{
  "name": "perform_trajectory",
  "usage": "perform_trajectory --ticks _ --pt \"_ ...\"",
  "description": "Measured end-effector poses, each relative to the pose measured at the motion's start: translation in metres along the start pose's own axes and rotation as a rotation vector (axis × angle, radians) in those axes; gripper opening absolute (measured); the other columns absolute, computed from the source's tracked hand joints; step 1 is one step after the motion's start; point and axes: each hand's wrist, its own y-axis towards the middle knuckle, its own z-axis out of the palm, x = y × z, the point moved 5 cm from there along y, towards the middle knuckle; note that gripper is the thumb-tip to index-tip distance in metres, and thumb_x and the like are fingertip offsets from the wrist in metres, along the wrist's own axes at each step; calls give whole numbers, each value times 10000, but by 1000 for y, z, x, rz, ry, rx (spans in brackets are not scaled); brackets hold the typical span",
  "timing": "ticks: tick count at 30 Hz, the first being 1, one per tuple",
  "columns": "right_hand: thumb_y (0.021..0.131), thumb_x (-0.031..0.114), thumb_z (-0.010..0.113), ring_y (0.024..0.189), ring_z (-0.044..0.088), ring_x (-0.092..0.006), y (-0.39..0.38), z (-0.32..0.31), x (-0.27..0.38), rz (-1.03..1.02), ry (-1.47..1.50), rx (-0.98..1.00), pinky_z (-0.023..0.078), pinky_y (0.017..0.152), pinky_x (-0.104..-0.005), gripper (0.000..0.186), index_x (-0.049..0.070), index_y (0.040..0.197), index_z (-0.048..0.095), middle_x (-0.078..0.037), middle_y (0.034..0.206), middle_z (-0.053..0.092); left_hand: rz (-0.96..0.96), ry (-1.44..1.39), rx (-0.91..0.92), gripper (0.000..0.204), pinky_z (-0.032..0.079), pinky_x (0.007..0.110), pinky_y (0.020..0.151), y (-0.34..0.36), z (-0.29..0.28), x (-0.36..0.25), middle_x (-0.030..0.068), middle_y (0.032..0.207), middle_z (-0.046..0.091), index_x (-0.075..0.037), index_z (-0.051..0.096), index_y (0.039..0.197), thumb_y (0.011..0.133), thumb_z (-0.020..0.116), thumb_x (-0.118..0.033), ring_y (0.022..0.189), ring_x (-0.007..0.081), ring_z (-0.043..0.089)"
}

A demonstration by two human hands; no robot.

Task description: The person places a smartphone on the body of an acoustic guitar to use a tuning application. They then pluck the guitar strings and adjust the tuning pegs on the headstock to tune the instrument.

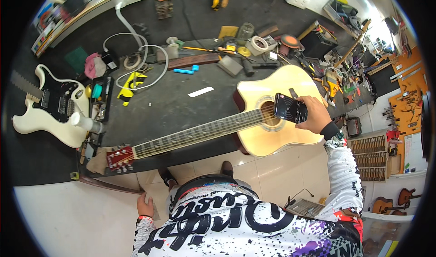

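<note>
My right hand [313, 115] grips a smartphone [289, 108] by its right end. The phone lies flat over the soundhole area of a cutaway acoustic guitar [284, 137], its dark screen facing up. Whether it touches the strings I cannot tell. The guitar rests face up, its pale body at the right and its neck running left to a red headstock [120, 159] on a beige cloth [96, 161]. My left hand [145, 206] hangs low beside the bench's near edge, close to the end of a brown curved strip [109, 185]. Its fingers look loosely apart, with nothing visible in them.
A white electric guitar body [59, 112] lies on the dark workbench [168, 100] at the left. A white tube [86, 122] is beside it. Blue plastic tool [184, 71], white strip [200, 92] and tape roll [258, 44] sit behind the neck. Tools crowd the right end.
</note>
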Motion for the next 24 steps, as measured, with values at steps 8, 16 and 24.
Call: perform_trajectory --ticks 8,16,24 --pt "571 226 911 1135 609 -373 65 13 -82 -118 40 -49 489 1003 -432 791 47 1275 597 -174 1177 656 688 246 -254 750 263 564 1204 7 -6 -373 229 1610 365 -4 387 1547 923 711 -263 1503 450 306" --pt "553 289 965 1243 585 -324 146 59 -44 -287 -29 194 501 1045 -411 879 84 1336 620 -121 1251 648 506 425 -178 973 151 600 1236 51 28 -421 175 1698 197 -47 249 1617 882 742 -453 1572 376 167" --pt "544 283 967 1247 578 -316 152 69 -26 -356 6 240 507 1035 -412 874 86 1324 625 -100 1278 605 490 445 -219 931 168 596 1238 52 29 -416 147 1684 244 -85 298 1607 862 771 -386 1562 350 208"
